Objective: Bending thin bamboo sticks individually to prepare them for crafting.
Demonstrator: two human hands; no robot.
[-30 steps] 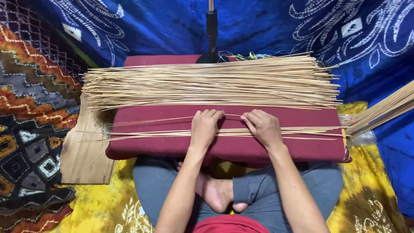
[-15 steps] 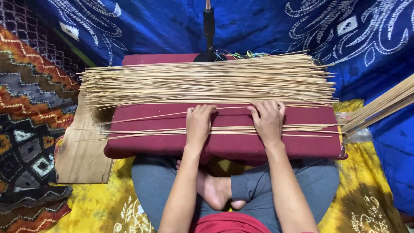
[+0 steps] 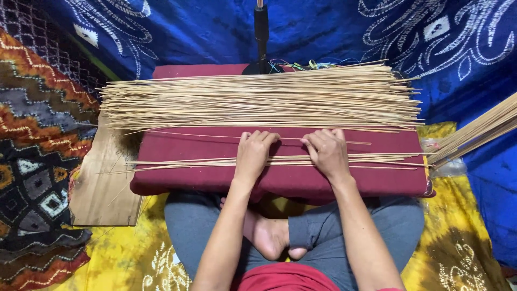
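- Left hand [image 3: 253,156], centre frame: palm down, fingers curled, pressing on a thin row of sticks [image 3: 215,161]; grip not closed round anything I can make out, just flat pressure.
- Right hand [image 3: 327,153], just right of centre: same pose, knuckles up, fingertips at a single loose stick [image 3: 334,141] lying above the thin row; can't tell if it is pinched.
- Thin row runs left-right under both hands, sticking out past them toward both frame edges.
- Both hands rest on a maroon cushion [image 3: 177,148] laid across the lap, mid frame.
- Big stick pile [image 3: 258,97] above the hands, upper centre, apart from the fingers.
- Black stand [image 3: 261,32] top centre behind pile.
- More sticks [image 3: 476,132] at right edge, angled.
- Wooden board [image 3: 102,194] lower left beside cushion.
- Yellow cloth [image 3: 107,253] under crossed legs, bottom.
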